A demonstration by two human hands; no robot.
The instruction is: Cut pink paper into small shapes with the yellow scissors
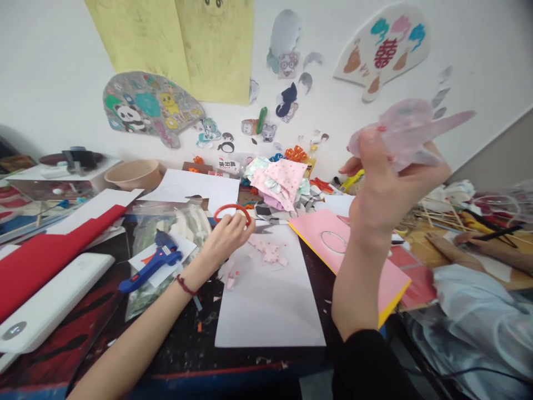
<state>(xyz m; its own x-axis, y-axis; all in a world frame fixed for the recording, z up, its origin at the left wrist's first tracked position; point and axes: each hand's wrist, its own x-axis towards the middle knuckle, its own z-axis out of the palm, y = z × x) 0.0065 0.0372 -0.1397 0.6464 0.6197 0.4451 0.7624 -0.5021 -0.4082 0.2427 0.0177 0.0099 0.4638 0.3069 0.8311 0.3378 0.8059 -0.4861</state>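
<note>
My left hand point(229, 236) is closed over the red-handled scissors point(233, 207), low above the table. Their metal blades point right, over the top of a white sheet of paper point(270, 305). My right hand point(385, 178) is raised in front of the wall, its fingers closed on a pale pink, see-through fabric scrap point(410, 125). Part of that scrap hangs out to the right, blurred. Pink dotted fabric scraps point(272, 253) lie on the white paper below the scissors, and smaller bits sit at its left edge.
A blue glue gun point(154, 261) rests left of the paper, beside a white power-bank-like device point(58, 303) and red sheet point(54, 250). Pink card point(333, 233) lies under my right forearm. Crumpled fabric point(278, 180) is piled behind. A co-worker's hands point(470, 244) are at right.
</note>
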